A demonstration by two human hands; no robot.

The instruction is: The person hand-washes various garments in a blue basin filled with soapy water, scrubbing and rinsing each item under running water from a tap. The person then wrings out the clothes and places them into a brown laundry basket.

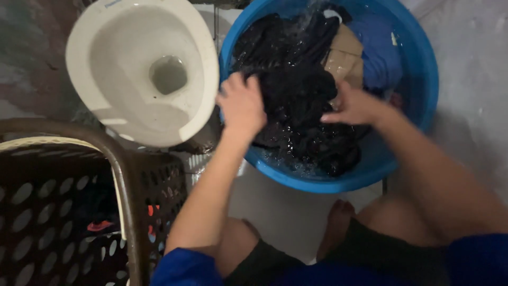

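Observation:
A round blue basin [423,58] on the floor holds water and wet clothes. A large black garment [296,90] lies heaped in its middle. My left hand [241,103] grips the garment's left side at the basin's rim. My right hand [354,106] presses into the garment's right side, fingers curled on the cloth. A tan cloth [344,55] and a blue cloth [378,50] lie in the water behind the black one.
A white squat toilet bowl [143,69] sits just left of the basin. A dark brown perforated laundry basket [79,212] with clothes inside stands at the lower left. My knees and a bare foot [338,222] are below the basin on the pale floor.

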